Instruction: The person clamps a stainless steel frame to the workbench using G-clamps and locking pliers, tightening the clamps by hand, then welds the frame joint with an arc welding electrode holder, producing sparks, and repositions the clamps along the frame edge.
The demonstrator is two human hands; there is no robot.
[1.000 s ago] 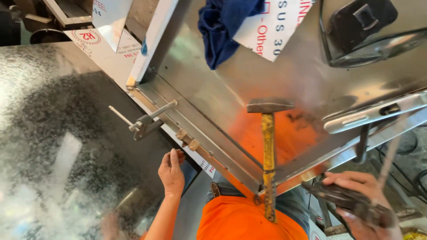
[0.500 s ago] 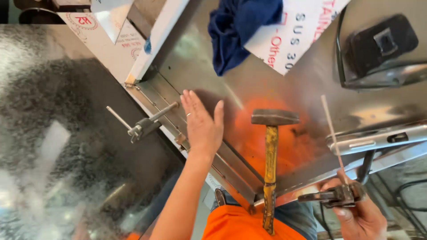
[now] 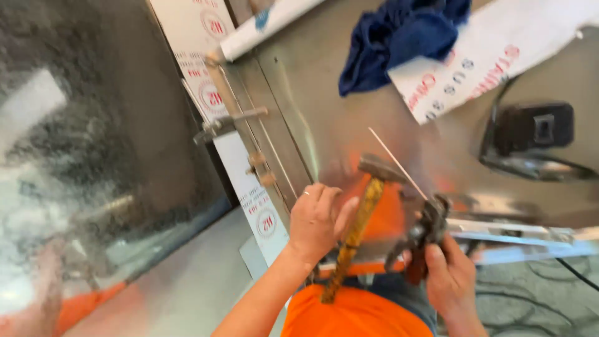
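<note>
My left hand (image 3: 317,219) rests on the shiny steel sheet (image 3: 324,106), fingers curled, thumb right beside the yellowed handle of a hammer (image 3: 360,218); nothing sits inside its grip. The hammer lies on the sheet with its head (image 3: 380,168) pointing away from me. My right hand (image 3: 448,281) grips a dark clamp-type rod holder (image 3: 424,234) at the sheet's near edge. A thin metal rod (image 3: 398,163) sticks out of the holder, slanting up and left above the hammer head. The picture is blurred by motion.
A blue cloth (image 3: 399,40) and a white printed sheet (image 3: 480,65) lie at the far side. A black boxy object (image 3: 535,131) sits at the right. A screw clamp (image 3: 229,122) grips the sheet's left edge beside white printed strips (image 3: 259,209). A cable (image 3: 577,274) runs over the floor.
My left hand slid from flat on the sheet to curled beside the hammer handle. My right hand brought the rod holder left and up, close to the hammer. The view swung round.
</note>
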